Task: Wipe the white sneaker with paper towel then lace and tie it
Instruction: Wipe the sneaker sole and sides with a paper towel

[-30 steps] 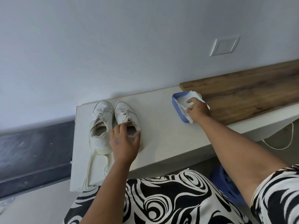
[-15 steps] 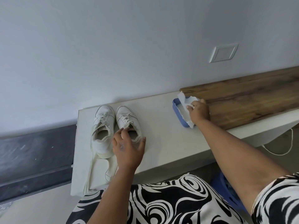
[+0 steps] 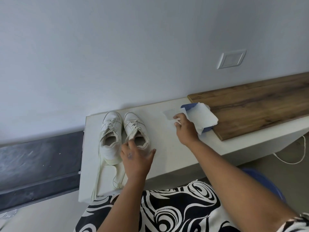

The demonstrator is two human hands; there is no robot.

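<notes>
Since a second ago the right hand point(image 3: 185, 127) has pulled a blurry paper towel sheet point(image 3: 169, 114) off the stack point(image 3: 203, 118) in the blue holder point(image 3: 206, 129), pinching it. Two white sneakers point(image 3: 136, 129) sit side by side on the white ledge point(image 3: 167, 148), scuffed, laces loose. Left hand point(image 3: 136, 158) reaches over the right sneaker's heel, fingers spread, holding nothing.

Two bare forearms reach forward from the bottom edge. The left hand point(image 3: 136, 157) lies palm down, fingers spread and loosely bent. The right hand point(image 3: 185, 127), farther forward and out to the right, pinches with curled fingertips.
</notes>
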